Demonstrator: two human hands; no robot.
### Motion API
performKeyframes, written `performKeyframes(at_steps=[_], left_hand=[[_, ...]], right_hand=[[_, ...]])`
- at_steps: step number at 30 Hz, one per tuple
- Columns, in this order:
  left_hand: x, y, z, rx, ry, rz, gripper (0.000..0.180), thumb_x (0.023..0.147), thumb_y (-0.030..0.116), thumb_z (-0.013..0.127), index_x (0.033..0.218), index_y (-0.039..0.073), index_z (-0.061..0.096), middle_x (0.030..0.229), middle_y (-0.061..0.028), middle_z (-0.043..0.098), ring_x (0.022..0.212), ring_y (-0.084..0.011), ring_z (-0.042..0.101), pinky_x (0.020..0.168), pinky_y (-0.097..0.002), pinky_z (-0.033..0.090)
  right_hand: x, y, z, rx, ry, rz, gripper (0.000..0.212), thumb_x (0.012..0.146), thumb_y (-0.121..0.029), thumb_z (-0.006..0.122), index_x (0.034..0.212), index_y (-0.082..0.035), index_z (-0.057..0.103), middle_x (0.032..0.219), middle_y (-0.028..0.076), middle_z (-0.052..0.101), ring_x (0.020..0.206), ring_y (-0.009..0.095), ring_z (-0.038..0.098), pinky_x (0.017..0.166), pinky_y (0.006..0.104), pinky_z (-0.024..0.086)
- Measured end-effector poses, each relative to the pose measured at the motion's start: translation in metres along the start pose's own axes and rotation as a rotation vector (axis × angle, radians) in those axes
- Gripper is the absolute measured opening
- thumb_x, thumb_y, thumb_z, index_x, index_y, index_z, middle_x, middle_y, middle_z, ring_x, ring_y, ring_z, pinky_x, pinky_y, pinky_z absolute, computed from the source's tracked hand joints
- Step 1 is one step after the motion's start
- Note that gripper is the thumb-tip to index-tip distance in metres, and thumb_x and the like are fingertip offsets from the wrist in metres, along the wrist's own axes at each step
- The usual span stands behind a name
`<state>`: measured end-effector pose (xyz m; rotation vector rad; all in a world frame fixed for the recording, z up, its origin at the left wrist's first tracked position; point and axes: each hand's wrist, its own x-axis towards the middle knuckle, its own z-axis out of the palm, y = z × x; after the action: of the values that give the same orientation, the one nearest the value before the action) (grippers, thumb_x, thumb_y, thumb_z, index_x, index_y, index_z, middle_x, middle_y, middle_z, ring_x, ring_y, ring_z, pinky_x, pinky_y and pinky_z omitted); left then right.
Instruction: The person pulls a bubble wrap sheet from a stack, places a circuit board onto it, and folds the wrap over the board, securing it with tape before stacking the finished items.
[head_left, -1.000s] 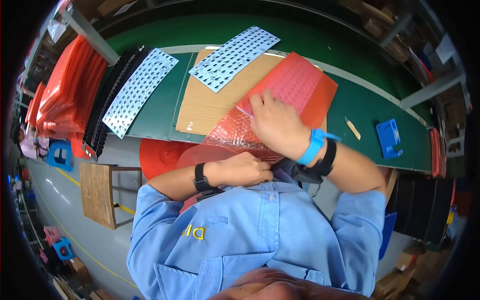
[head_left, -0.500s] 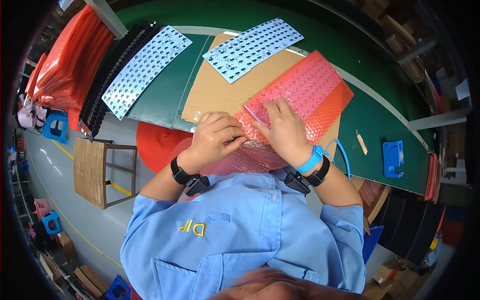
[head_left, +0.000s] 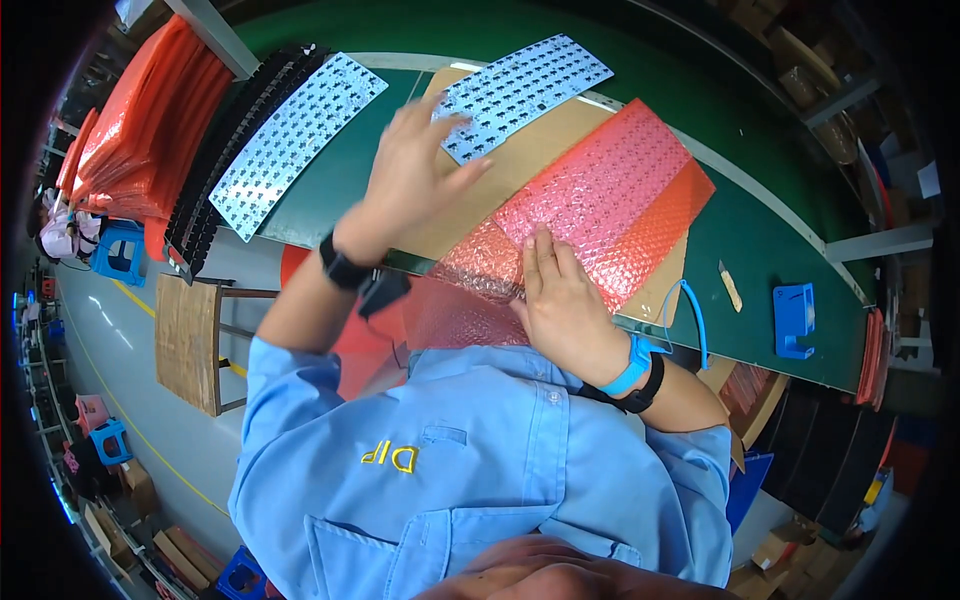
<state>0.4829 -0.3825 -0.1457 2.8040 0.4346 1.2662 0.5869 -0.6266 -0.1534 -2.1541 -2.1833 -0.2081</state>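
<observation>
Red bubble wrap (head_left: pixel 480 265) lies over the front of a cardboard sheet (head_left: pixel 545 145), hanging off the table's near edge. Through its pinkish film shows a keyboard circuit board (head_left: pixel 615 175) with rows of dark marks. My right hand (head_left: pixel 565 305) rests on the wrap near the board's lower end, fingers stretched out. My left hand (head_left: pixel 410 170), slightly blurred, is raised with fingers apart and holds nothing. It is nearest to a bare pale-blue keyboard circuit board (head_left: pixel 530 88) at the back; whether it touches that board I cannot tell. Another such board (head_left: pixel 300 140) lies farther left.
A black ribbed rack (head_left: pixel 225 150) runs beside the left board, with a pile of red bubble-wrap sheets (head_left: pixel 145 120) beyond. On the right of the green table are a wooden-handled knife (head_left: pixel 730 287) and a blue holder (head_left: pixel 793 320). A wooden stool (head_left: pixel 188 345) stands on the floor at left.
My left hand has let go of the wrap's edge and moved up and away toward the back board. My right hand has slid down a little and flattened onto the wrap.
</observation>
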Motion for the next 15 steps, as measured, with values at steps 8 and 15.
performKeyframes(at_steps=[8, 15], left_hand=[[0.046, -0.022, 0.028, 0.123, -0.781, -0.404, 0.098, 0.067, 0.057, 0.08, 0.137, -0.001, 0.044, 0.12, -0.0282, 0.063, 0.116, -0.038, 0.061, 0.097, -0.0436, 0.048], [0.045, -0.024, -0.004, -0.9, -0.674, -0.82, 0.093, 0.076, 0.054, 0.073, 0.144, 0.0, 0.042, 0.132, -0.0211, 0.06, 0.122, -0.0305, 0.06, 0.101, -0.0427, 0.047]], right_hand=[[-0.003, 0.018, -0.01, 0.38, 0.015, 0.008, 0.077, 0.082, -0.04, 0.076, 0.132, 0.014, 0.052, 0.145, 0.033, 0.042, 0.124, 0.045, 0.045, 0.108, 0.0457, 0.042], [-0.008, 0.041, -0.01, 0.571, 0.012, -0.059, 0.072, 0.083, -0.041, 0.076, 0.133, 0.007, 0.055, 0.144, 0.029, 0.044, 0.122, 0.044, 0.046, 0.107, 0.0455, 0.043]])
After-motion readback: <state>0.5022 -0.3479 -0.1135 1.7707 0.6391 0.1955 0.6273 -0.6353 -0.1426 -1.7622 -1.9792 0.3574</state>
